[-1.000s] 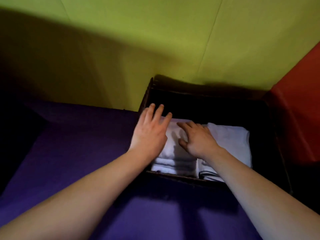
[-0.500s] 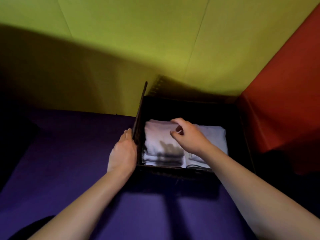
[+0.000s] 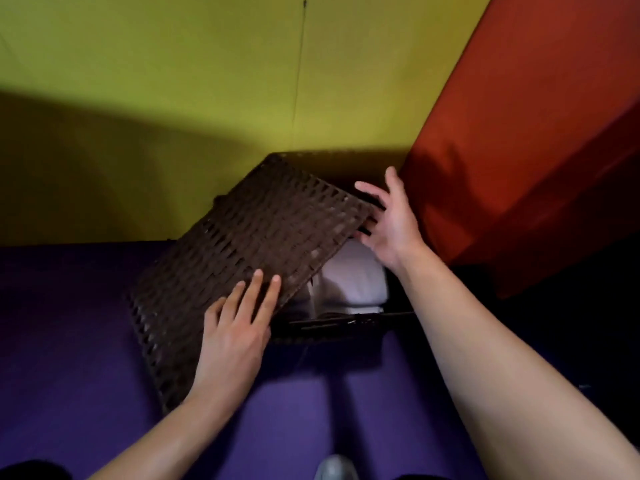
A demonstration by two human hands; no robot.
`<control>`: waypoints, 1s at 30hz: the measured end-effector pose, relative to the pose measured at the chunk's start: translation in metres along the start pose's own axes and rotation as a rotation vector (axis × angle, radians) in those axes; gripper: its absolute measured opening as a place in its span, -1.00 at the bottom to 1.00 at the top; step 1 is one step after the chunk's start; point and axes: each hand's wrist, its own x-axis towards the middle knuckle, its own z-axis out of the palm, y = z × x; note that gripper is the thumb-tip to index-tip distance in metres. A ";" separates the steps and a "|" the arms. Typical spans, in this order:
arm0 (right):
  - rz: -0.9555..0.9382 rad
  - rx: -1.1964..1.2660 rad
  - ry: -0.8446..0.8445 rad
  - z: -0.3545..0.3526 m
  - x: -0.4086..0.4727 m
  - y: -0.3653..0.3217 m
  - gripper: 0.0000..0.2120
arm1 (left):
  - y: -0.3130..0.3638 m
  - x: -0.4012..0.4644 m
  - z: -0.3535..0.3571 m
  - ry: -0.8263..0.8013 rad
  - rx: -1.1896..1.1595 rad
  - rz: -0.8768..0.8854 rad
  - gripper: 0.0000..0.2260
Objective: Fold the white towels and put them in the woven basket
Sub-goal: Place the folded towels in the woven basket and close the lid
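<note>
A dark brown woven basket [image 3: 346, 329] stands in the corner on the purple surface. Folded white towels [image 3: 353, 275] lie inside it, partly covered. A brown woven lid [image 3: 242, 258] lies tilted across the basket's left half, hanging over its left side. My left hand [image 3: 235, 337] rests flat on the lid's near part with straight fingers. My right hand [image 3: 388, 223] is at the lid's far right corner, its fingers spread and touching the edge.
A yellow-green wall [image 3: 207, 81] rises behind the basket and a red panel [image 3: 519, 150] closes the right side. The purple cloth surface [image 3: 69, 323] spreads to the left and toward me. A grey shoe tip [image 3: 334, 469] shows at the bottom edge.
The woven lid has swung from upright at the basket's left side down over the towels. My left hand moved onto the lid. My right hand left the towels for the lid's far corner.
</note>
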 end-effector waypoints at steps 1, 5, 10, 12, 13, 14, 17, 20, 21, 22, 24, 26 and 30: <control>-0.042 -0.094 0.020 -0.011 -0.003 0.000 -0.64 | 0.001 0.005 0.000 -0.020 0.005 0.057 -0.44; -0.202 -0.678 0.283 -0.063 -0.005 0.020 -0.79 | -0.009 0.036 0.009 -0.160 0.006 0.275 -0.49; -0.055 -0.939 0.427 -0.108 -0.025 0.054 -0.87 | -0.021 0.054 0.010 -0.346 -0.010 0.278 -0.44; -0.034 -1.072 0.456 -0.114 -0.035 0.064 -0.84 | -0.025 0.046 0.009 -0.271 -0.020 0.141 -0.45; -0.040 -1.104 0.461 -0.116 -0.037 0.069 -0.81 | -0.030 0.041 0.009 -0.214 -0.018 0.038 -0.48; -0.054 -1.113 0.465 -0.118 -0.039 0.074 -0.77 | -0.035 0.036 0.009 -0.160 -0.012 -0.088 -0.50; -0.107 -1.155 0.480 -0.121 -0.037 0.087 -0.75 | -0.051 0.025 0.012 -0.107 -0.090 -0.519 -0.38; -0.206 -1.195 0.488 -0.123 -0.037 0.097 -0.77 | -0.054 0.026 0.013 -0.114 -0.299 -0.660 -0.36; -0.235 -1.156 0.516 -0.126 -0.037 0.097 -0.77 | -0.052 0.027 0.012 -0.093 -0.347 -0.656 -0.38; -0.257 -1.113 0.554 -0.128 -0.037 0.097 -0.78 | -0.049 0.029 0.012 -0.068 -0.381 -0.644 -0.40; -0.293 -1.061 0.631 -0.135 -0.035 0.096 -0.78 | -0.042 0.034 0.012 -0.039 -0.400 -0.608 -0.42; -0.309 -1.096 0.678 -0.139 -0.032 0.096 -0.79 | -0.035 0.038 0.015 -0.023 -0.388 -0.589 -0.44; -0.290 -1.020 0.669 -0.137 -0.025 0.101 -0.80 | -0.032 0.038 0.021 0.010 -0.427 -0.597 -0.48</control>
